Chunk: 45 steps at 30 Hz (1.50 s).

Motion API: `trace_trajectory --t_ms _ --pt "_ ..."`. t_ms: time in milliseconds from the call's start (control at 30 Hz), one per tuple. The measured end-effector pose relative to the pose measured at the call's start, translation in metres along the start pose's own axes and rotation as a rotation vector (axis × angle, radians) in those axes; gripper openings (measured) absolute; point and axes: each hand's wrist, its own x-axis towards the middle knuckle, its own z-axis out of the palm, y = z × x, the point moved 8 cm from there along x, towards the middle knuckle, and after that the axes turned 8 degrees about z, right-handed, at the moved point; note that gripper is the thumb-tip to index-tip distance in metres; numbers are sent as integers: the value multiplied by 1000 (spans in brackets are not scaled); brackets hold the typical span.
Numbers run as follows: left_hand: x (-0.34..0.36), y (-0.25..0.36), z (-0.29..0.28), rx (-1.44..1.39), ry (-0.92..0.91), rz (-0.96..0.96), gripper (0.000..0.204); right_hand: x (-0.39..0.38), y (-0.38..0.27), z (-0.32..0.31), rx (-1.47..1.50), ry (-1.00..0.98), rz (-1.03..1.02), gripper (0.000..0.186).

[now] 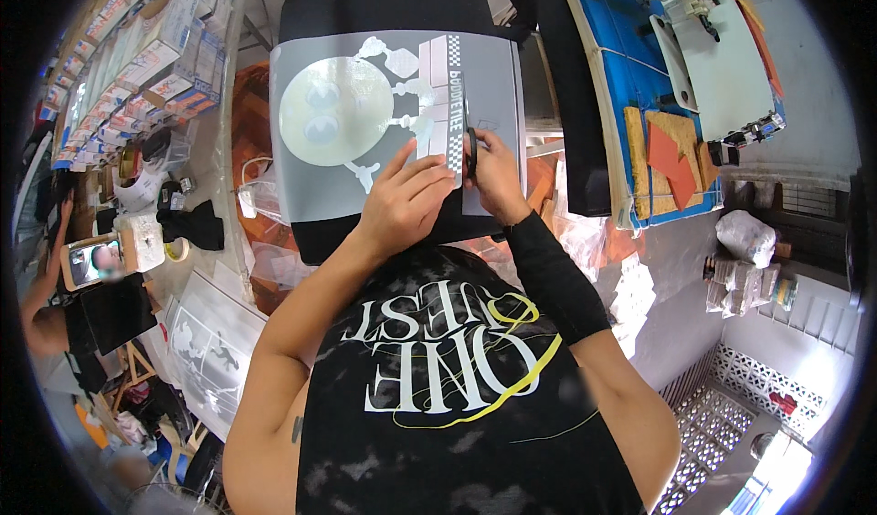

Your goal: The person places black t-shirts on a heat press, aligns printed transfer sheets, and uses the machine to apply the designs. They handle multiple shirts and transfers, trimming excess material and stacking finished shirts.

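Note:
A printed transfer sheet [333, 99] with a pale round cartoon figure, pale blocks and a checkered strip lies over dark grey and black material. My left hand [406, 191] rests on the sheet's lower right part, its fingers stretched toward the checkered strip. Just right of that strip, my right hand [489, 172] grips black-handled scissors [471, 154], their blades pointing away from me along the sheet. The lower ends of the blades and some of my right fingers are partly hidden.
A blue board [621, 85] with tan pads and machinery stands at upper right. Stacked boxes [160, 63] line the left. A phone [96, 261] sits beside a side table holding clutter. Another person's arm [41, 309] shows at the far left. Plastic bags [744, 236] lie to the right.

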Motion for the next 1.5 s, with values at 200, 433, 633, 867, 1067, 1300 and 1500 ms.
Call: trace_trajectory --t_ms 200,433,633,867,1067,1300,1500 --pt "-4 11 -9 -13 6 7 15 21 -12 4 -6 -5 -18 31" --pt "-12 20 -14 -43 -12 23 18 45 -38 8 16 -29 -100 39" --pt "-71 -57 9 266 -423 -845 87 61 -53 1 -100 5 -100 40" --pt "-74 -128 6 350 -537 -399 69 14 -68 -66 -304 93 -351 39" --pt "-47 -198 -29 252 -516 -245 51 -82 54 -106 -119 -217 -3 36" --pt "-11 -163 -16 116 -355 -96 45 -106 110 -50 10 -215 114 43" --pt "-1 -89 58 -90 -316 -41 46 -83 93 -25 26 -101 109 43"
